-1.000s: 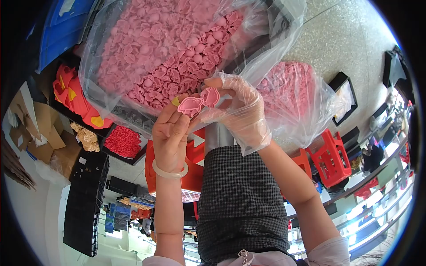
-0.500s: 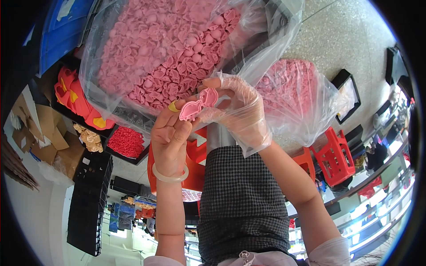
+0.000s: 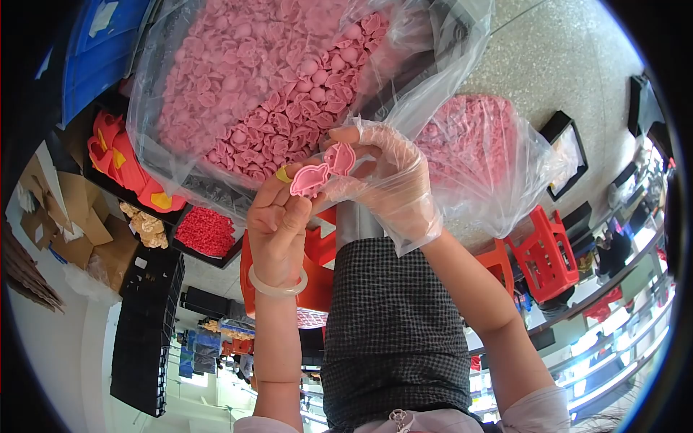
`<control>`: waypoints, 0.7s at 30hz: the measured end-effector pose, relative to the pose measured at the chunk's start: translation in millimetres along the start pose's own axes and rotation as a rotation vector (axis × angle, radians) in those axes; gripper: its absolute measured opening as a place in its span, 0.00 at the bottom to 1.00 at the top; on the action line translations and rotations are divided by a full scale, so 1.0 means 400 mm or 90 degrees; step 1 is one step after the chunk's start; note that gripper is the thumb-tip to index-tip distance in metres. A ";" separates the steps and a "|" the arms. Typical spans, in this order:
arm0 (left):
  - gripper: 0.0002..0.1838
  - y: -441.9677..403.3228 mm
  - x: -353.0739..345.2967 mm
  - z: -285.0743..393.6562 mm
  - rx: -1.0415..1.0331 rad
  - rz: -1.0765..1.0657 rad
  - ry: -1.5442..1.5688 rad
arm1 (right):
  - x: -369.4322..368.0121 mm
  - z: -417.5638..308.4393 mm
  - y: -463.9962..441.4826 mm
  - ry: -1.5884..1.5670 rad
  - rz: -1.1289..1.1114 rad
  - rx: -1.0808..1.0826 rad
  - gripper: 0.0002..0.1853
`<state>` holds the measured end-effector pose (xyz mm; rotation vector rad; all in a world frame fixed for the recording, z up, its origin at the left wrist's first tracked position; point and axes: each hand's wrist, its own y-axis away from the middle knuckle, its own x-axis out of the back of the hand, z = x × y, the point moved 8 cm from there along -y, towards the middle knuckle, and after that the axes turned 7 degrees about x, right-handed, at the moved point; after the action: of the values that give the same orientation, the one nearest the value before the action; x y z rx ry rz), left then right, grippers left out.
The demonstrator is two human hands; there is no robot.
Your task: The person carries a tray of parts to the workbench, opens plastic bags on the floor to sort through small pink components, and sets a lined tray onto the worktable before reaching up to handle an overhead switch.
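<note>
Between my two hands is a pink piece (image 3: pixel 310 180) made of two rounded, shell-like halves joined at a narrow middle. My left hand (image 3: pixel 278 224), bare with yellow tape on a finger and a pale bangle at the wrist, pinches the left half. On my right hand (image 3: pixel 393 177) is a clear plastic glove, and its fingers are closed round the right half (image 3: pixel 340 159). Just beyond the hands, a large bin lined with clear plastic holds many similar pink pieces (image 3: pixel 289 119).
A second clear bag of pink pieces (image 3: pixel 469 144) lies to the right. Red plastic stools (image 3: pixel 545 256) stand on the floor. At the left are a box of small red pieces (image 3: pixel 206 231), red cloth items (image 3: pixel 115 155) and cardboard (image 3: pixel 86 209).
The left half of the pink piece has tilted and dropped slightly since the first frame, with my left fingers shifting along. Both hands keep their hold.
</note>
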<state>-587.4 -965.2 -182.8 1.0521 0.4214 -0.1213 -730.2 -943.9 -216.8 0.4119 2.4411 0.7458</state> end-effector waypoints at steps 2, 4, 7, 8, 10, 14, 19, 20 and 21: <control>0.21 -0.003 0.003 -0.005 0.004 0.012 0.015 | 0.003 -0.002 -0.001 0.034 -0.008 0.023 0.30; 0.21 -0.006 0.013 -0.017 0.015 0.021 0.030 | 0.008 0.005 0.001 0.066 -0.012 0.020 0.30; 0.26 -0.021 0.064 -0.065 0.078 0.082 0.041 | 0.015 0.004 -0.005 0.159 -0.021 0.048 0.31; 0.29 -0.028 0.083 -0.070 0.061 0.121 0.022 | 0.014 -0.009 -0.015 0.220 -0.027 0.106 0.32; 0.33 -0.038 0.106 -0.074 0.028 0.200 -0.015 | 0.016 -0.021 -0.030 0.352 -0.041 0.179 0.32; 0.42 0.011 0.312 -0.118 -0.080 0.410 -0.460 | 0.076 -0.016 -0.037 0.491 -0.055 0.200 0.29; 0.55 0.138 0.599 -0.114 -0.155 0.776 -0.830 | 0.101 -0.006 -0.037 0.509 -0.049 0.153 0.21; 0.54 0.151 0.660 -0.133 -0.054 0.819 -0.745 | 0.097 0.004 -0.037 0.539 -0.069 0.147 0.20; 0.53 0.166 0.719 -0.155 0.046 0.854 -0.655 | 0.092 0.018 -0.037 0.569 -0.089 0.141 0.20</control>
<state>-322.3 -849.5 -268.1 1.0131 -1.2380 0.5156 -757.2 -937.0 -245.8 -0.0519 3.3602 0.6883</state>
